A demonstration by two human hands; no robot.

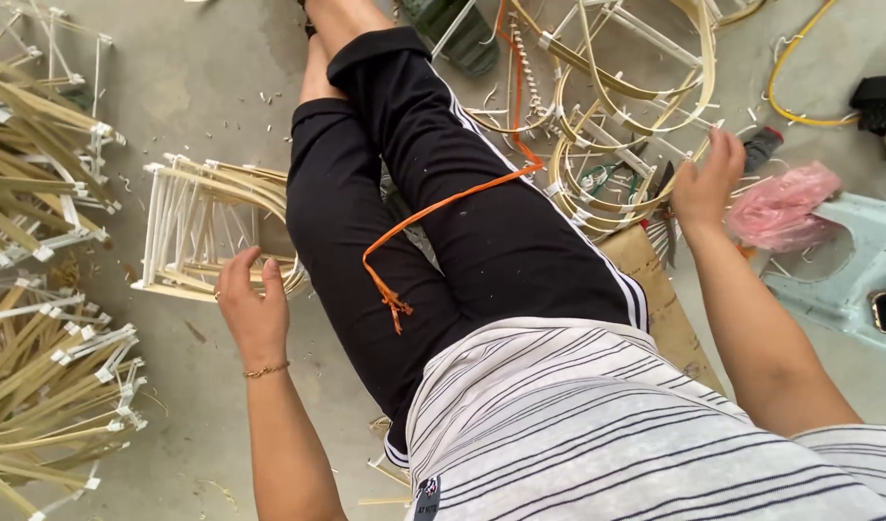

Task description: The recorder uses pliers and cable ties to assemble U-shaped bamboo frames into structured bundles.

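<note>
Left hand [253, 309]: open, fingers loosely spread, holding nothing; fingertips just beside the near edge of the frame stack [211, 227], touching it or nearly so, which I cannot tell.
Right hand [705, 183]: open, fingers fanned, resting on or just over the hoop pile [612, 145]; no closed hold visible.
Frame stack: left of the legs, on the floor; curved bamboo strips tied to white rods, nested together.
Hoop pile: right of the legs, far side; bent bamboo rings and white rods, tangled.
Handling, judged: light, springy, stiff along the strip; thin slats may snap or splinter if pinched mid-span.
Hold, judged: at a white rod or a tied joint, not on a free strip end.
Cord [433, 212]: orange, limp, draped across the lap.
Bundles [47, 367]: straight strips with white ends, far left.
Stool [838, 280]: pale plastic, right; pink bag [780, 205] just beside it.
Floor [202, 68]: concrete, strewn with offcuts.
</note>
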